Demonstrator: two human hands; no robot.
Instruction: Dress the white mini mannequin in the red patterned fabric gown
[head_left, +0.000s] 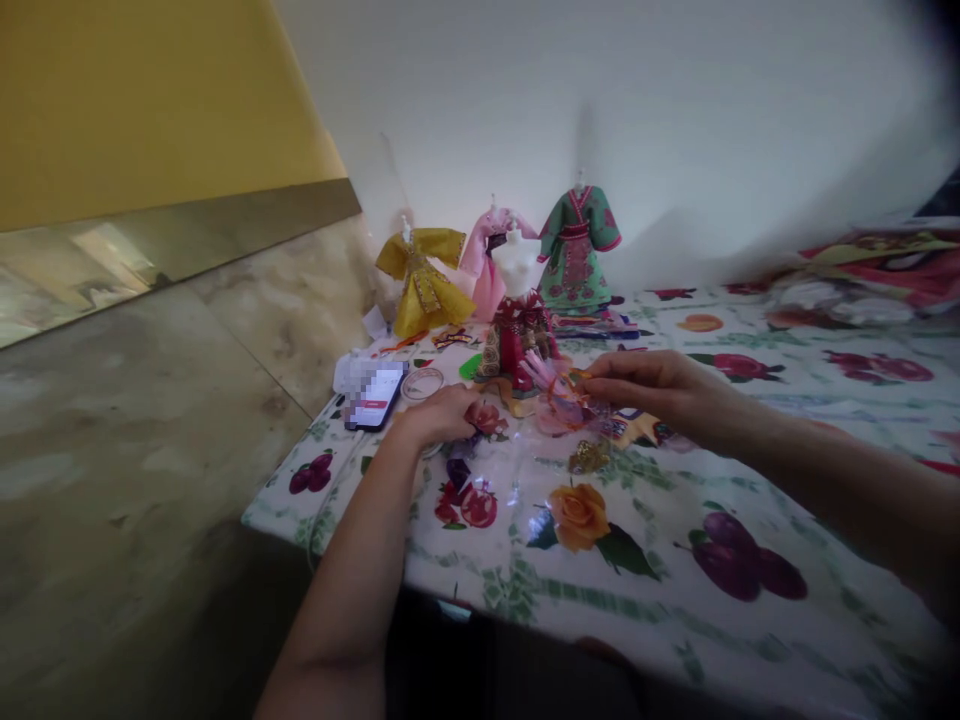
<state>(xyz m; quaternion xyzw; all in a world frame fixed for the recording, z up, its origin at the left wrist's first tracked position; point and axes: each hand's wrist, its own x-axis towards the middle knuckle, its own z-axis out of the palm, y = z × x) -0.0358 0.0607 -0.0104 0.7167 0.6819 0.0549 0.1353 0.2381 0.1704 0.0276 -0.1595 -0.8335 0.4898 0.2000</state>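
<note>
My left hand (pixel 452 412) rests low over the tablecloth, its fingers curled together; whatever they hold, if anything, is hidden. Close by it lie a ring-shaped roll (pixel 406 385) and a dark purple ribbon scrap (pixel 459 472). With thumb and fingers pinched, my right hand (pixel 646 382) grips a loose bundle of sheer pink and orange ribbons (pixel 559 400). Just behind the ribbons stands a small white dress-form doll (pixel 517 262), bare above, in a red and gold patterned skirt (pixel 514 335). A gold trim piece (pixel 589 457) lies in front of the bundle.
Behind are small dresses on stands: yellow (pixel 431 285), pink (pixel 484 260) and green (pixel 577 255). A phone (pixel 377 395) lies at the left edge beside the marble wall (pixel 262 350). Folded fabrics (pixel 892 265) are piled at the far right. Fruit prints cover the tablecloth (pixel 510 540).
</note>
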